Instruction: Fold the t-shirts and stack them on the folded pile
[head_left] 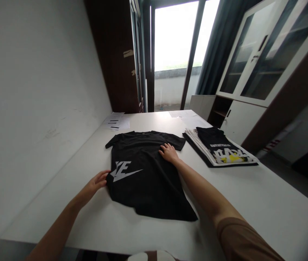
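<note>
A black T-shirt (pixel 148 188) with a grey print on its left side lies spread on the white table, its collar toward the window and its hem toward me. Small creases run across the cloth. My right hand (pixel 169 153) rests open on the upper right part of the shirt, fingers spread. At the shirt's left edge, beside the print, my left hand (pixel 99 180) has its fingers stretched out and touching the cloth. Its fingertips are partly hard to make out against the black fabric.
On the right of the white table (pixel 94 224) sits a stack of folded shirts (pixel 221 148), a black printed one on top. Papers (pixel 117 121) lie at the far left corner. A wall (pixel 39 90) borders the left side; a cabinet (pixel 251 65) stands beyond on the right.
</note>
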`<state>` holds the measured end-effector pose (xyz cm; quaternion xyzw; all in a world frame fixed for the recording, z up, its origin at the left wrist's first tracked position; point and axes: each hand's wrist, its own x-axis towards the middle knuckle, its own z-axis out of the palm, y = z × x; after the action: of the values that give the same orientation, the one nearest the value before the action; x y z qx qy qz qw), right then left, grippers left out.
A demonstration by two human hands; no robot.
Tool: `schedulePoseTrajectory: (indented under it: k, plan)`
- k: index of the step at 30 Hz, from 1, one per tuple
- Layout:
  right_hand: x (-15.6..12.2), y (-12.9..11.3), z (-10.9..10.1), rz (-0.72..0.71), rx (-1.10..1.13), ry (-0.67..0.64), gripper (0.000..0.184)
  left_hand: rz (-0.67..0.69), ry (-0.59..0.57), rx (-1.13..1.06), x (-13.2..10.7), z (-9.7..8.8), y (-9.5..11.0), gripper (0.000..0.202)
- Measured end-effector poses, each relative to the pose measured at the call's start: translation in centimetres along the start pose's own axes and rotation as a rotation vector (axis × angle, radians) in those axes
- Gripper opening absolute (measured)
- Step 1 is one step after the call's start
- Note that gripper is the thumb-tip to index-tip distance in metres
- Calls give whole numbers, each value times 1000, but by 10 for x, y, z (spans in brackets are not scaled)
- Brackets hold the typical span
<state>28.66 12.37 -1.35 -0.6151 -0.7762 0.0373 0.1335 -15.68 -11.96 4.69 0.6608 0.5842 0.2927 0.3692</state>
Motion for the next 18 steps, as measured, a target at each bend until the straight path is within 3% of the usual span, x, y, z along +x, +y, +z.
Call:
schedulePoseTrajectory:
  k: [4, 8, 11, 14, 16, 18]
  plan:
    - [1, 11, 5, 2, -6, -6, 58, 104, 20, 246, -6, 9, -1, 74]
    - [4, 17, 5, -2, -5, -22, 60, 154, 86, 495, -4, 11, 1, 60]
    - [6, 19, 6, -4, -8, -17, 61, 176, 123, 549, -4, 12, 4, 50]
    - [7, 21, 7, -3, 1, -7, 61, 200, 101, 407, -7, 8, 5, 44]
    - [8, 22, 9, -5, 12, -1, 61, 187, 63, 201, -10, 2, 4, 42]
    - [9, 24, 11, -8, 21, 9, 61, 154, 115, -76, -14, -5, 4, 47]
